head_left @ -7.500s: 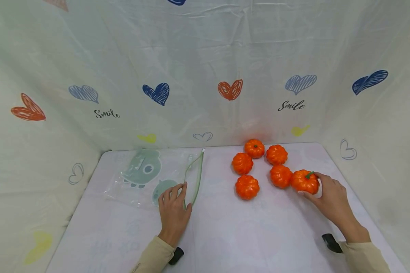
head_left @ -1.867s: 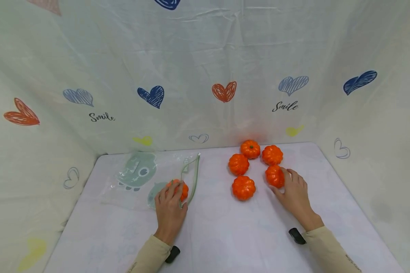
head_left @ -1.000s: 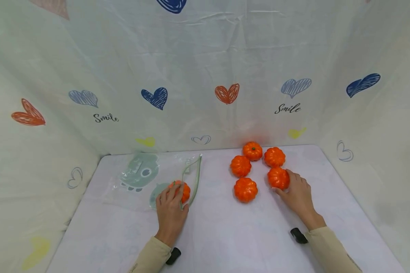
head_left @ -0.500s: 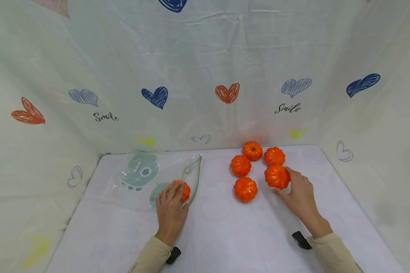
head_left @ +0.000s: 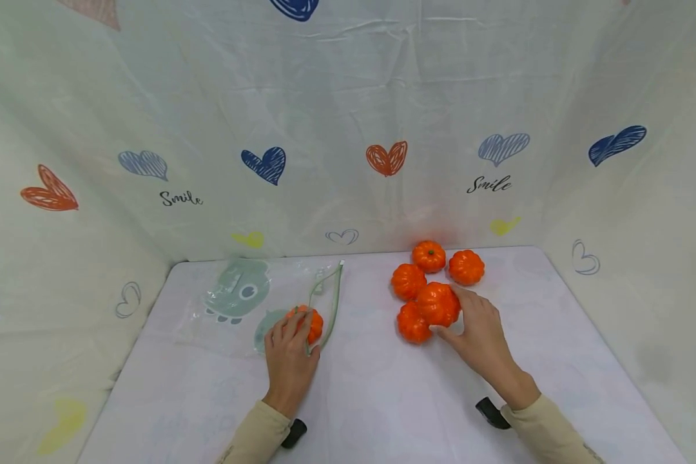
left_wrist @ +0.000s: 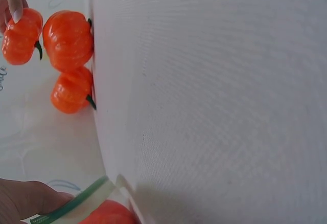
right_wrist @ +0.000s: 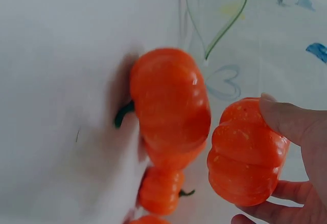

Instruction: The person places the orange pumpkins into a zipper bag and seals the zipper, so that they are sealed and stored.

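My right hand (head_left: 483, 335) grips a small orange toy pumpkin (head_left: 437, 303) between thumb and fingers. In the right wrist view this held pumpkin (right_wrist: 248, 155) is raised off the table, apart from the pumpkin (right_wrist: 171, 101) near it. In the head view it overlaps the pumpkin (head_left: 412, 324) at the front of the group. On the left, a clear zip bag (head_left: 214, 338) with green dinosaur prints lies flat, its green-edged mouth spread toward the right. My left hand (head_left: 290, 367) pinches that mouth by its green edge (left_wrist: 76, 201). Another pumpkin (head_left: 315, 327) sits just inside, partly hidden by my fingers.
Several pumpkins stand at the back right of the white table (head_left: 371, 399), among them a rear one (head_left: 428, 256), a right one (head_left: 466, 267) and a left one (head_left: 408, 281). A heart-printed curtain (head_left: 325, 96) rises behind the table and along both sides.
Earlier, one pumpkin went from the right into the bag's mouth. Since then my right hand has taken hold of another, lifted it and carried it leftward. My left hand stays at the bag.
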### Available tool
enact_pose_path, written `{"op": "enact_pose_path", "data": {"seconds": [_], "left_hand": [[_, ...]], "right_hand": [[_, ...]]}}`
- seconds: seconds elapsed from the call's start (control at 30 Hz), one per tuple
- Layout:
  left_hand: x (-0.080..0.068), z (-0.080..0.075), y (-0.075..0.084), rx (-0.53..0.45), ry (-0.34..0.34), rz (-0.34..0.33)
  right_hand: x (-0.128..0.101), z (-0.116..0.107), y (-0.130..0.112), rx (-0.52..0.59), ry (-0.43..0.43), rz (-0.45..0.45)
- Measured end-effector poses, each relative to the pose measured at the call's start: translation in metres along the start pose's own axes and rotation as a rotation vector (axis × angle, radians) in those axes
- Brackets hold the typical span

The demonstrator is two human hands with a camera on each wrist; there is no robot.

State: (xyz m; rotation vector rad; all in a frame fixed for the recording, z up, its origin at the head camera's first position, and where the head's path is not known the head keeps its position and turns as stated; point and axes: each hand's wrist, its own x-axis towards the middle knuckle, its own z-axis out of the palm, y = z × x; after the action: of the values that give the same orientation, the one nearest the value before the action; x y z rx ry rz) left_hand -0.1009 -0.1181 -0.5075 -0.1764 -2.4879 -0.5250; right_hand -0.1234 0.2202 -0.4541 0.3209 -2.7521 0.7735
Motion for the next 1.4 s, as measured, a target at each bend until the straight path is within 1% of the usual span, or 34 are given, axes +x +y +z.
{"op": "enact_pose_path", "data": {"seconds": [0.13,0.7,0.83,1.0,1.23,1.4], "left_hand": [[0.000,0.000,-0.001,-0.001,0.006,0.002],[-0.001,0.002,-0.001,-0.007,0.023,0.013],[0.000,0.002,-0.001,-0.010,0.024,0.014],[0.000,0.001,-0.001,-0.017,0.010,0.004],[0.000,0.001,-0.002,-0.014,-0.009,-0.004],[0.000,0.002,-0.004,-0.018,-0.012,0.000]], "right_hand": [[0.000,0.009,-0.013,0.019,-0.028,-0.031],[0.006,0.051,-0.065,0.038,-0.050,-0.155],[0.008,0.062,-0.078,0.043,-0.070,-0.182],[0.011,0.076,-0.090,0.057,-0.134,-0.181],[0.020,0.098,-0.099,0.063,-0.177,-0.179],[0.023,0.107,-0.103,0.054,-0.203,-0.182]]}}
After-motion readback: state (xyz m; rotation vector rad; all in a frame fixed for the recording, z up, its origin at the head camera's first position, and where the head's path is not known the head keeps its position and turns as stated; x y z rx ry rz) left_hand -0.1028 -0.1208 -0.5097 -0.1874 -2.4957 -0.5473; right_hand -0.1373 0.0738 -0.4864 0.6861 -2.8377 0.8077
